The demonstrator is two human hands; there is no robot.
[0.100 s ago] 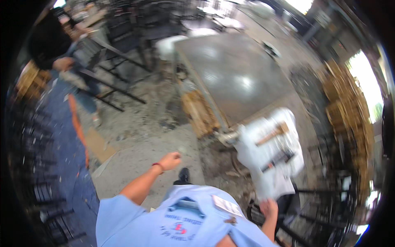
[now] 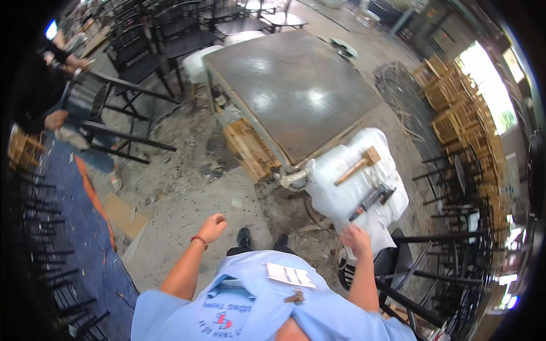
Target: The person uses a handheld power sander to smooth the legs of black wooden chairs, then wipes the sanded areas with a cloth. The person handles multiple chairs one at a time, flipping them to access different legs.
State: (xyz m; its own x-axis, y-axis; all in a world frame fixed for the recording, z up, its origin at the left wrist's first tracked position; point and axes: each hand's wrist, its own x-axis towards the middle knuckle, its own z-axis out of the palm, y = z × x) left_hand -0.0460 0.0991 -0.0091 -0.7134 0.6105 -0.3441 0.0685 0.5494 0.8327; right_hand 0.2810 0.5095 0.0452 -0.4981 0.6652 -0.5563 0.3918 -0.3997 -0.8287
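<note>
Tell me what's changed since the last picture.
The right hand has moved forward, closer to the power tool. The view has shifted, so the table sits farther left and higher. No pick-up or release shows; whether the right hand touches the white padding is unclear. The power tool and mallet still lie on the padding.

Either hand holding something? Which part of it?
Left hand looks empty. Right hand is at the near edge of the white covering; whether it grips that edge can't be told.
</note>
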